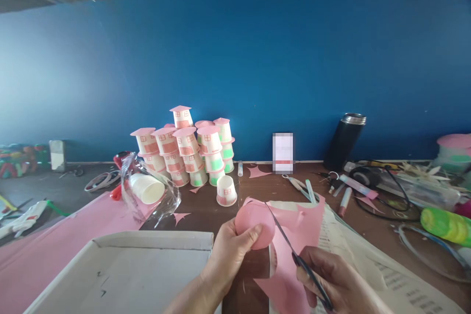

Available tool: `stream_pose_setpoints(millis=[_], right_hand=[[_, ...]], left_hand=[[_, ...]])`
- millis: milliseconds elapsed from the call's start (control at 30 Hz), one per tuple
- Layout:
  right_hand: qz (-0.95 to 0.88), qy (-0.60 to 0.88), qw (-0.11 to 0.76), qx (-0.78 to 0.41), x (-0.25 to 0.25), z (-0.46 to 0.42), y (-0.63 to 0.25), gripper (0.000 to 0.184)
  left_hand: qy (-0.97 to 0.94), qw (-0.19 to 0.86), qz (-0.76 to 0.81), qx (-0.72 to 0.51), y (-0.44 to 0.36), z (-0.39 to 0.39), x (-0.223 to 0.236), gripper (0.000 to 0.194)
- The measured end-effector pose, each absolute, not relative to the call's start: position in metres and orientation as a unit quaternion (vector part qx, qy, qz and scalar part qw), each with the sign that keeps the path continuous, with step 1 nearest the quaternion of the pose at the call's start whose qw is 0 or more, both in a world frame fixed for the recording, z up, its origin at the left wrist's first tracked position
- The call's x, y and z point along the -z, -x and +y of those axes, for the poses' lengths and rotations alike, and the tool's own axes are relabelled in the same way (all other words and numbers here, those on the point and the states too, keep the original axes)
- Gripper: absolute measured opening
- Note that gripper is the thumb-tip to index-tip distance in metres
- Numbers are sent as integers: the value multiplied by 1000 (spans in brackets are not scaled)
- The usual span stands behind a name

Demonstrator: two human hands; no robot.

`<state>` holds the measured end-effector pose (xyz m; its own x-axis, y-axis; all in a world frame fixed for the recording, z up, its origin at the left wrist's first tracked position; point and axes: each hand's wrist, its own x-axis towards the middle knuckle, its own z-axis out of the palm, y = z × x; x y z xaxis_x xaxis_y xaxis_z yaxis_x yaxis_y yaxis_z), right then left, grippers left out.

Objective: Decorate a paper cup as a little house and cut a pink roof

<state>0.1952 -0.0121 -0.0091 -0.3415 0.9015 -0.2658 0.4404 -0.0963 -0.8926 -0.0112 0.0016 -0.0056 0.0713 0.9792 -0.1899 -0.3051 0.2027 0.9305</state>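
A round pink paper disc (254,221) is pinched in my left hand (231,250), thumb on top. My right hand (327,274) grips a pair of dark-handled scissors (285,235), whose blades point up and left past the disc's right edge. Below them lies a larger pink paper sheet (305,235) with cut-out edges. A single upside-down paper cup (226,190) with a red window drawing stands just beyond my left hand. Behind it are several stacked paper cups (184,162) with pink paper roofs.
A white box lid (154,238) lies at the front left. Plastic-wrapped cups (147,189) rest behind it. A black bottle (342,142) leans at the back right, near pens, cables and a green-yellow bottle (445,225). A blue partition (253,59) closes the back.
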Motion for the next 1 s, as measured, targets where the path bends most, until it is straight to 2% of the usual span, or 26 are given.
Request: stream_pose_setpoints(millis=[367, 1000], right_hand=[[-638, 517, 221, -526, 10, -11, -198, 57], [-643, 511, 217, -527, 10, -10, -200, 52]], left_hand=[[-375, 622, 460, -511, 11, 4, 18, 38], [-397, 585, 479, -521, 17, 9, 29, 36]])
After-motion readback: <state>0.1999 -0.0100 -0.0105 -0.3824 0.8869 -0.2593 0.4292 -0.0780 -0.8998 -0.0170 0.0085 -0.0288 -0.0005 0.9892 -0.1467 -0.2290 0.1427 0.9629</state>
